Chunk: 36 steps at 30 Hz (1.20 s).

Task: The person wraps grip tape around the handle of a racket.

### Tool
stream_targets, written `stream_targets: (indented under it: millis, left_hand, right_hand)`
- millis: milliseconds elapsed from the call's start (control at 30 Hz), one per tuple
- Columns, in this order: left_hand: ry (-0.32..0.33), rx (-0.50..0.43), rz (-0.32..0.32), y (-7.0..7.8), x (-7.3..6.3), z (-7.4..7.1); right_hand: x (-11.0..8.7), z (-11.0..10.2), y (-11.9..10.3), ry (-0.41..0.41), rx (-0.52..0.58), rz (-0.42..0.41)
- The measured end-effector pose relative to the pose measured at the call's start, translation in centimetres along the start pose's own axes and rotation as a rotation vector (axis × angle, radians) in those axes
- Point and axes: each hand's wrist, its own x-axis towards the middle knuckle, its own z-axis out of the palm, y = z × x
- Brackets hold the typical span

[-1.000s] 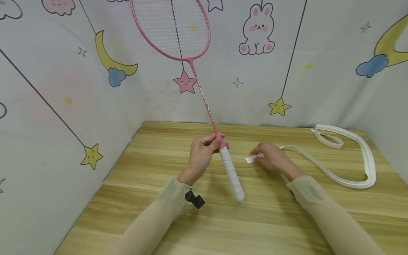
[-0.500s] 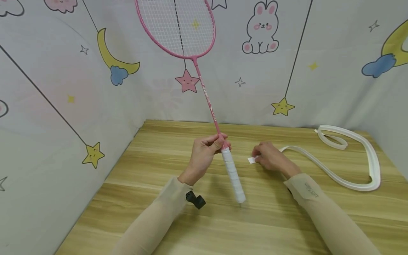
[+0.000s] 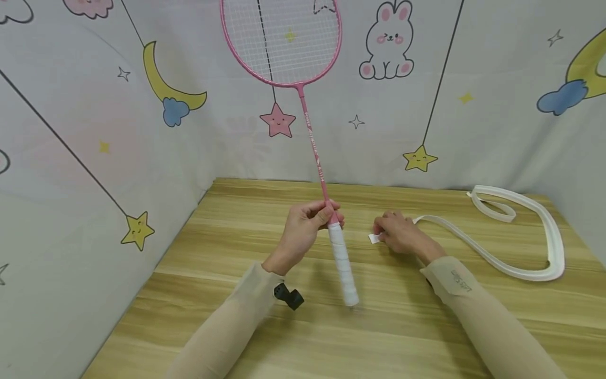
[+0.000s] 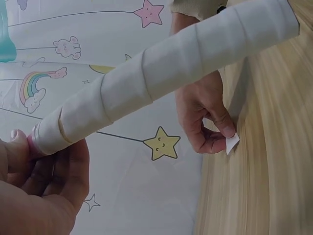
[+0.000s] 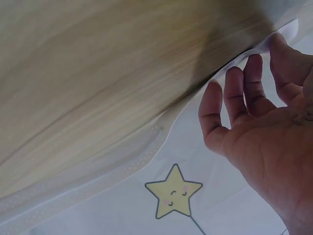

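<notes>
My left hand (image 3: 303,226) pinches a pink badminton racket (image 3: 314,147) at the cone just above its handle, thumb in front. The racket leans slightly left, head up against the backdrop. White tape is wound in overlapping turns round the handle (image 4: 171,63), and the butt end points down toward me. On the table to the right, my right hand (image 3: 400,234) pinches one end of a long white grip tape strip (image 3: 555,242). A short white tab (image 4: 232,143) sticks out past thumb and forefinger. Perforations dot the strip (image 5: 142,152) in the right wrist view.
The strip loops across the right side of the wooden table (image 3: 236,221), its far end curled near the back edge. A cartoon-printed cloth (image 3: 199,152) stands behind and at the left. A small black device (image 3: 290,297) sits at my left wrist.
The racket has turned more upright: its head has swung right and its butt slightly left lately. My right fingers have moved nearer the strip's end, leaving less tab showing.
</notes>
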Motion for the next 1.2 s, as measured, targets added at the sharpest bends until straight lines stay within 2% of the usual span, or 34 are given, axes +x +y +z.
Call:
stream_targets:
  millis: [200,400,533,633,767,900,1067,1200]
  left_hand:
    - [-0.044,0.017,0.01,0.0,0.1,0.0]
    - [-0.101,-0.019,-0.026,-0.2,0.4,0.4]
    - [-0.101,-0.012,-0.045,-0.3,0.5,0.7]
    - [-0.092,0.005,-0.048,-0.4,0.5,0.9]
    - [-0.096,0.029,-0.044,-0.5,0.5,1.5]
    - [-0.111,0.079,-0.036,-0.8,0.5,2.2]
    - [-0.114,0.118,-0.05,-0.7,0.3,2.7]
    - [-0.119,0.121,-0.057,-0.5,0.0,3.0]
  right_hand:
    - [-0.4,-0.4,0.1,0.047,0.045,0.024]
    - [-2.0,-1.9,-0.4,0.113,0.166,0.01]
    - [-3.9,-3.3,-1.4,0.187,0.273,-0.036]
    - [-5.1,-4.3,-2.6,0.226,0.355,-0.114]
    - [-6.2,-5.3,-4.7,0.195,0.428,-0.216]
    - [-6.7,-5.7,-6.6,0.127,0.415,-0.269]
    - [-6.5,-5.7,-8.0,0.051,0.406,-0.245]
    - [-6.3,-5.5,-8.6,0.029,0.411,-0.206]
